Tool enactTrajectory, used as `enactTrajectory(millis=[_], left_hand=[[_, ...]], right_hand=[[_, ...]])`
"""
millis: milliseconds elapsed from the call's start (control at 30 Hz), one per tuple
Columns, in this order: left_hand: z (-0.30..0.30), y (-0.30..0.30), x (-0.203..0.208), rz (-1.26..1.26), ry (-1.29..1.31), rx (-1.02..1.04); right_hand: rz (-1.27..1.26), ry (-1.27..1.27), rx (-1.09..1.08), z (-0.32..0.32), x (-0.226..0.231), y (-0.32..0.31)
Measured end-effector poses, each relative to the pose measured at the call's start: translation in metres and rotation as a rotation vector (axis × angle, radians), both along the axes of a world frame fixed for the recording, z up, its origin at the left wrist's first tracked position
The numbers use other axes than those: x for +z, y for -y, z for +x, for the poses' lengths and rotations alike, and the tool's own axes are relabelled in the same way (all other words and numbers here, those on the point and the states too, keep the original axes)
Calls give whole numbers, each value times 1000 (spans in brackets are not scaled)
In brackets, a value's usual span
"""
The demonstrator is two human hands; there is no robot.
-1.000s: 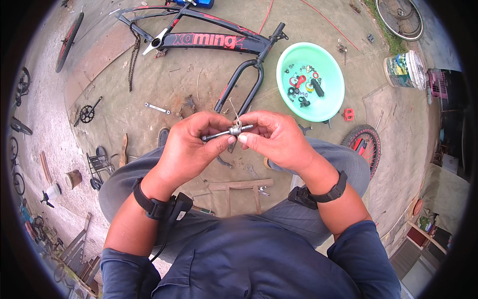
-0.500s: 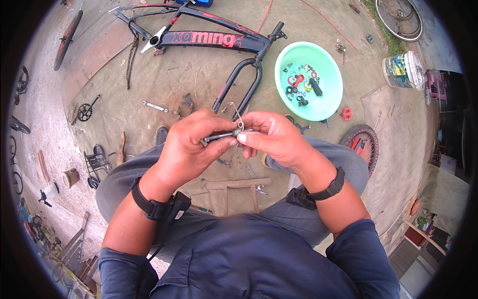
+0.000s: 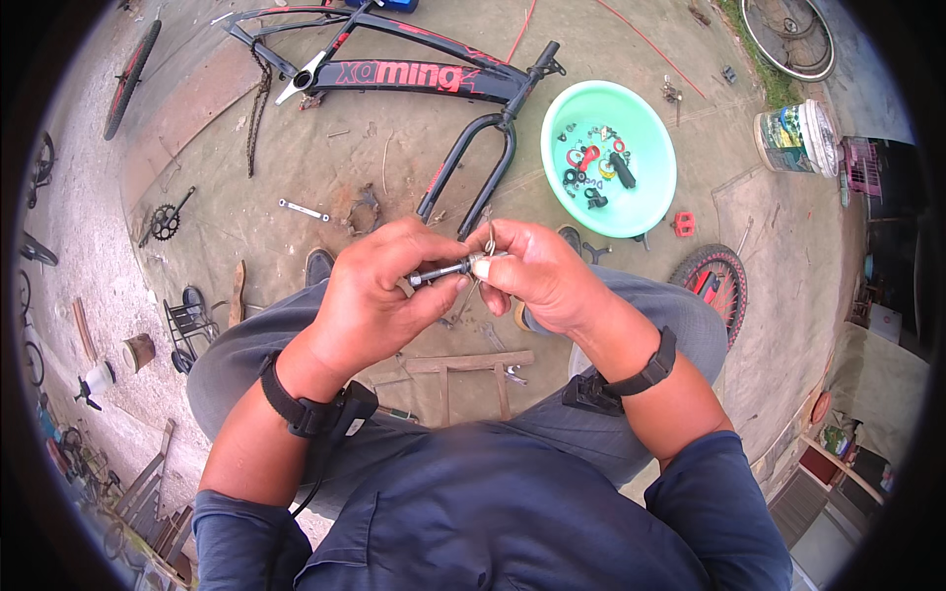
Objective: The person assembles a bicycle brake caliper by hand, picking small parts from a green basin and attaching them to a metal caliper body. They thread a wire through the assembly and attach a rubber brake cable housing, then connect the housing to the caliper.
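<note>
The left hand (image 3: 379, 281) is pinching a slim metal rod (image 3: 441, 273) between thumb and fingers. The right hand (image 3: 542, 276) is clamping the rod's other end together with a wire spring (image 3: 490, 244), its thumb covering most of the joint. Both hands are nearly meeting above the gap between the knees, where the rod is lying at a slight slant.

Compared with a second ago, the spring is standing more upright and its coil is sitting farther right; the metal fitting on the rod (plain to see then) is now hiding mostly behind the right thumb. The rod's right tip, sticking out before, is no longer showing.

Beyond the fingers, a bicycle fork (image 3: 448, 169) is pointing toward the hands, joining a dark frame (image 3: 493, 89) that is lying on the ground. A wrench (image 3: 304, 210) is resting to the left. To the right, a mint-green basin (image 3: 631, 212) is holding small parts (image 3: 588, 159), with a red pedal (image 3: 685, 225) lying near it and a wheel (image 3: 714, 286) resting beside the right knee.
</note>
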State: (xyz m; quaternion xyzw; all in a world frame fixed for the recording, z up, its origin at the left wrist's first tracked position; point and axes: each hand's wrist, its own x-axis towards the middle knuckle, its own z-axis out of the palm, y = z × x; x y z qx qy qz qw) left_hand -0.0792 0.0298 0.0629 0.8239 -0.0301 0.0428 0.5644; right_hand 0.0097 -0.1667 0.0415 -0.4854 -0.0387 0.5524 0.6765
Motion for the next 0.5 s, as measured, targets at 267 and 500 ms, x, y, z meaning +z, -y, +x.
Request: enactTrajectory(millis=[267,500], left_hand=[[0,1,1,37,15,46],[0,0,1,32,36,56]], right_hand=[[-6,-26,-14,4,0,2],[2,-49,7,5,-1,3]])
